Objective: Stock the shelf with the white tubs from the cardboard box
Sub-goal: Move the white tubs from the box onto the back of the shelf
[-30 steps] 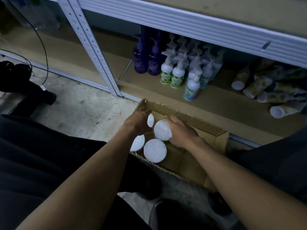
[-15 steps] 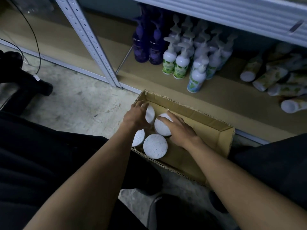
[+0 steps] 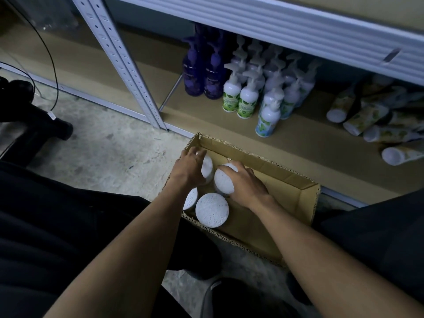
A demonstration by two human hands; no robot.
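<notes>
An open cardboard box sits on the floor in front of the low shelf. Several white tubs with speckled lids stand in its left end. My left hand grips the far-left tub from above. My right hand wraps round the tub beside it. Two more tubs are nearer to me: one fully visible and one partly hidden under my left forearm. Both held tubs are still down inside the box.
On the shelf stand purple pump bottles and white pump bottles, with tubes lying at the right. A grey perforated upright stands left of them. Bare shelf board lies in front of the bottles. A dark chair base is on the floor at the left.
The view has shifted slightly. Both hands have settled lower onto the two far tubs and closed round them; the tubs remain in the box.
</notes>
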